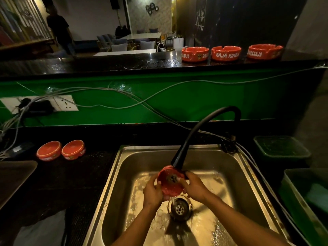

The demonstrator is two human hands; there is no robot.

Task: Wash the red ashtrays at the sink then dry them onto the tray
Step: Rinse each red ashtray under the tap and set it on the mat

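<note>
Head view — left hand point(152, 192) and right hand point(192, 188) both grip the red ashtray point(170, 183) under the faucet point(179, 159); rotating it should rinse every notch.

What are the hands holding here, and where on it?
Both hands, left and right, grip one red ashtray by its opposite rims, under the faucet.

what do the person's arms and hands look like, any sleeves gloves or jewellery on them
Both forearms are bare up to the frame's bottom edge, with no sleeves in view. The left hand and right hand wear no gloves. No rings, watch or bracelet show on the fingers or wrists, though the dim light could hide small details.
</note>
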